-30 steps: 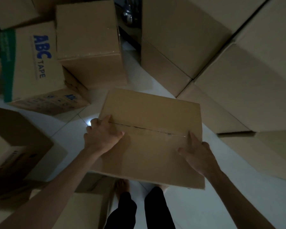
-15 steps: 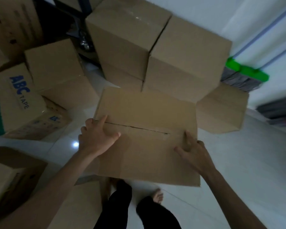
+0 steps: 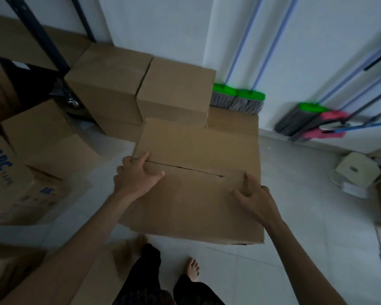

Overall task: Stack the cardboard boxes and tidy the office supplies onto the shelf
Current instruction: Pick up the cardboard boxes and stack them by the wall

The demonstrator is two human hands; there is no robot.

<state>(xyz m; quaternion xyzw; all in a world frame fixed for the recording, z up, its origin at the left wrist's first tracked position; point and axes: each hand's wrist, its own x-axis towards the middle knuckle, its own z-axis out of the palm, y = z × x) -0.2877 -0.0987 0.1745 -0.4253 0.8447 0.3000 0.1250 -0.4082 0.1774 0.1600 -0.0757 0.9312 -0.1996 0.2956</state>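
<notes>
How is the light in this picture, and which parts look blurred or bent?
Head view: dim, bluish light, no glare; the box, the left hand and the right hand look dark. Head view: the left foot is smeared by motion. Head view: the shelf post and broom handles splay toward the corners, as a wide lens does.

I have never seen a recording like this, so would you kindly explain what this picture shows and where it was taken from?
There is no machine: a person wears a camera on the head, looking forward and down at their own arms. The left hand and right hand grip a cardboard box by its sides, holding it above the tiled floor. Ahead, stacked boxes stand against the wall with brooms leaning beside them; a box printed ABC TAPE sits at the left, and a dark shelf frame stands at the upper left.
</notes>
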